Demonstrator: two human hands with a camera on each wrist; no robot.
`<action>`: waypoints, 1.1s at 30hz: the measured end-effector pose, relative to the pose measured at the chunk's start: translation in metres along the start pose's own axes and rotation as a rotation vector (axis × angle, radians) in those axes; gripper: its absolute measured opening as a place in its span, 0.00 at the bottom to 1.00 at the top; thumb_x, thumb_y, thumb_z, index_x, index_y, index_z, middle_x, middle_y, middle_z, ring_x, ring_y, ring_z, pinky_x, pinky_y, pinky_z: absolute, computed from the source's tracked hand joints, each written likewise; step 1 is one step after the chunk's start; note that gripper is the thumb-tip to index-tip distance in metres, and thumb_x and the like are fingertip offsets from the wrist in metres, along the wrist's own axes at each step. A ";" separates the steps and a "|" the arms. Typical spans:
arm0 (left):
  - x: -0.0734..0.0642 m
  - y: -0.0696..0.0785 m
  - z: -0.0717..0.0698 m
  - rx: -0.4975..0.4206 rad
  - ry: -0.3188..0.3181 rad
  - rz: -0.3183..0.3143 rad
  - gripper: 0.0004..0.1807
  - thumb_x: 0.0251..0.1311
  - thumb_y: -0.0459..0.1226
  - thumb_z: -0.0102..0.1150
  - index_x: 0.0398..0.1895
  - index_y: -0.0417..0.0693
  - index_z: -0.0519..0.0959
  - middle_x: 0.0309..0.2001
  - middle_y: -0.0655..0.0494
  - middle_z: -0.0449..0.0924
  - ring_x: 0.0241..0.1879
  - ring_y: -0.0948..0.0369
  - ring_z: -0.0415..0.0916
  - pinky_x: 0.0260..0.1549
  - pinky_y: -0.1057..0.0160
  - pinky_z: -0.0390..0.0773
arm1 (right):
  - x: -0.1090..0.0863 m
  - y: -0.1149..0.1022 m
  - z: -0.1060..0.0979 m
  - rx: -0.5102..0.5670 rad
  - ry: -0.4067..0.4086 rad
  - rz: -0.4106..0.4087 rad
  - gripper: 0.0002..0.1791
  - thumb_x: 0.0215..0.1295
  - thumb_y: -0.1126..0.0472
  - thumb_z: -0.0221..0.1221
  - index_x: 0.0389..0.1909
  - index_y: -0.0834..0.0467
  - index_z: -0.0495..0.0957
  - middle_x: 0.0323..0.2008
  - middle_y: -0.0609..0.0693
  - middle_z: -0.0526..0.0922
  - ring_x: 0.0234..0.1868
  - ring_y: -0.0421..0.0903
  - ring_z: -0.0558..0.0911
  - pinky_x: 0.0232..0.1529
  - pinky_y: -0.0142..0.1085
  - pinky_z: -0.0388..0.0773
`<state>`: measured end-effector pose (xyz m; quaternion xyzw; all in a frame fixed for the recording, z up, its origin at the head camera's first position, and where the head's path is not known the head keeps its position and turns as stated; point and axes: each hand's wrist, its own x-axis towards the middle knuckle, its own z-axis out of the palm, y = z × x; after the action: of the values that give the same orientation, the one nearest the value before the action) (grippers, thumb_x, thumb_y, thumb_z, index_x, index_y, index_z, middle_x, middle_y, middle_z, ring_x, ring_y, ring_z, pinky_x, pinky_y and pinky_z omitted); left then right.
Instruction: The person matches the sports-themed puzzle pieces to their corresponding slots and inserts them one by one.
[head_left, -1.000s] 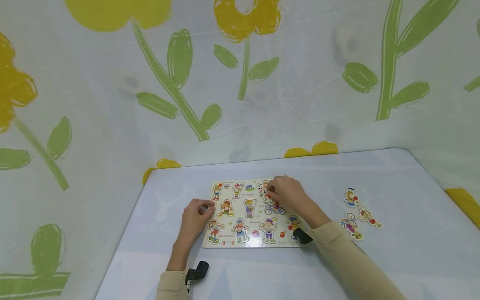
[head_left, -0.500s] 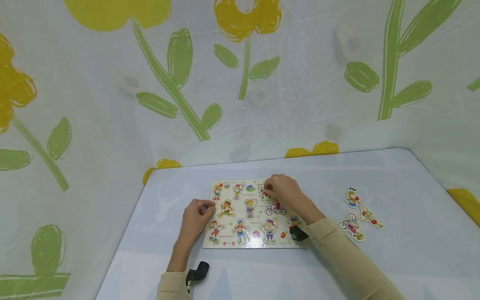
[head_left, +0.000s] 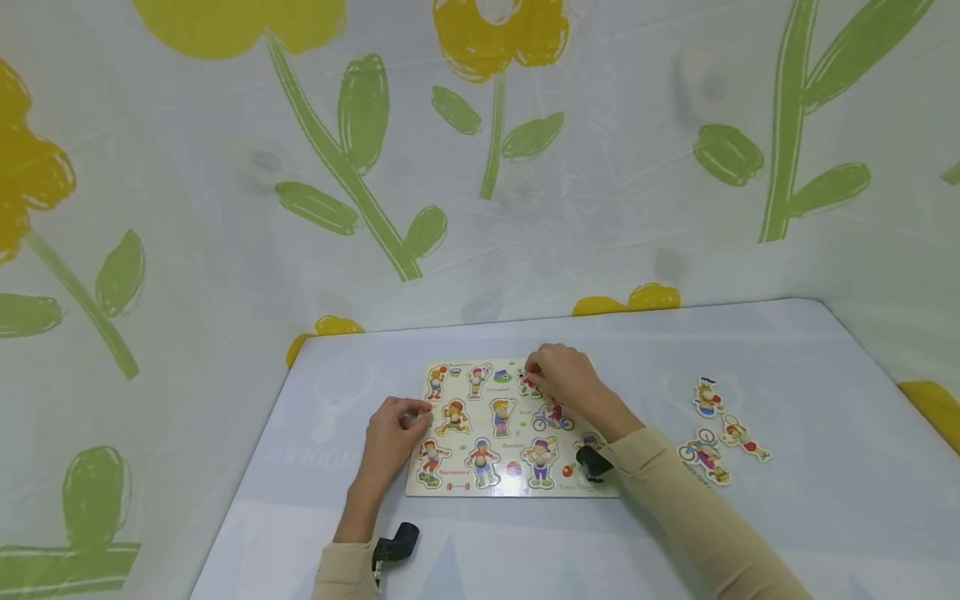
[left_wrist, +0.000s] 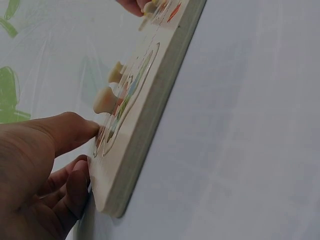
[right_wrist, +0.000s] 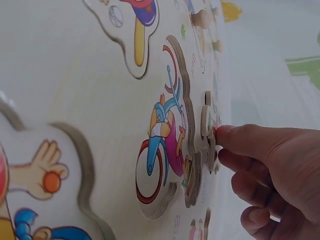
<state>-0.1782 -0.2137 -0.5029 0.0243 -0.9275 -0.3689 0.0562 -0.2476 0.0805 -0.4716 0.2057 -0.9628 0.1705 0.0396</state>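
A pale wooden peg puzzle board (head_left: pixel 461 446) with printed sports figures lies on the table. At its left edge, my left hand (head_left: pixel 395 429) pinches the board, thumb on the face and fingers curled at the side. Wooden knobs (left_wrist: pixel 105 100) stand up from the pieces near that thumb. My right hand (head_left: pixel 568 375) is over the board's upper right, pinching a soccer player puzzle piece (head_left: pixel 528 383). In the right wrist view this piece (right_wrist: pixel 205 121) sits at the board's surface, slightly raised, its knob hidden by the fingers. Close by is the recess with a printed cyclist (right_wrist: pixel 165 135).
Right of the board lie three loose puzzle pieces: one with a small flag (head_left: pixel 707 397), a racket player (head_left: pixel 745 437) and a cyclist (head_left: pixel 705 458). Behind the white table (head_left: pixel 510 546) hangs a flower-print cloth (head_left: pixel 600 208). Black wrist cameras (head_left: pixel 397 542) stick out from the sleeves.
My right hand has shifted slightly left and away from me, bringing the soccer player piece from lower over the board up to the upper right figure spot. The left hand stays at the edge.
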 end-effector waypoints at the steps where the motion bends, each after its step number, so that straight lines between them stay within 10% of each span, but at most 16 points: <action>1: 0.000 0.000 0.000 0.002 0.001 0.001 0.08 0.57 0.40 0.67 0.40 0.51 0.86 0.38 0.54 0.77 0.29 0.63 0.69 0.28 0.69 0.67 | 0.000 0.000 0.000 -0.001 -0.001 0.005 0.06 0.63 0.55 0.65 0.35 0.52 0.86 0.32 0.47 0.83 0.29 0.41 0.77 0.29 0.34 0.76; 33: 0.001 0.000 -0.002 -0.002 -0.017 0.000 0.09 0.58 0.40 0.66 0.41 0.50 0.86 0.38 0.53 0.77 0.29 0.62 0.69 0.28 0.69 0.67 | -0.011 0.008 -0.001 0.177 -0.131 0.196 0.13 0.64 0.53 0.63 0.46 0.53 0.84 0.37 0.49 0.80 0.32 0.44 0.74 0.33 0.36 0.72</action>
<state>-0.1785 -0.2154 -0.5015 0.0213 -0.9275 -0.3700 0.0484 -0.2411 0.0921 -0.4745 0.1243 -0.9600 0.2438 -0.0585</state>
